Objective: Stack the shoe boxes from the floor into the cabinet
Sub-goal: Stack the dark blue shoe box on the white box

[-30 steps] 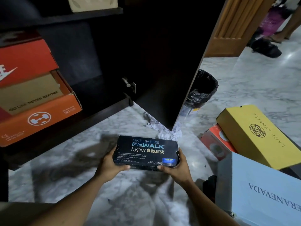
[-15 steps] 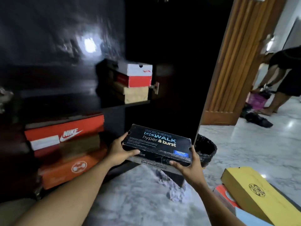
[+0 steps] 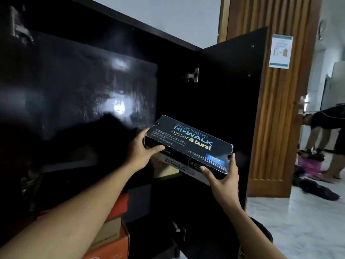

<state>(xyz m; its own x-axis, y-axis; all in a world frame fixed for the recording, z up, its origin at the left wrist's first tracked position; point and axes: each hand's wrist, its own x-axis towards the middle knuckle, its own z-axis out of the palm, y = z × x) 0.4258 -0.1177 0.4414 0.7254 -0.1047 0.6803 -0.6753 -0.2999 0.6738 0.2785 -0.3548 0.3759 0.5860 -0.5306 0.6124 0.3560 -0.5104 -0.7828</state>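
Gripping opposite ends, your left hand [image 3: 139, 152] and right hand [image 3: 224, 179] steady the shoe box [image 3: 188, 144] for the cabinet [image 3: 93, 86] beyond.

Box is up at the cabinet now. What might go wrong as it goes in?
The shoe box is tilted and gripped only at its ends by the left hand and right hand; it may slip.
The cabinet is dark inside, so a corner may catch an unseen shelf edge.
The open door stands close on the right and may get knocked.

Black Skechers shoe box [image 3: 188, 144], lid on, tilted, held up before dark open cabinet [image 3: 78, 86]
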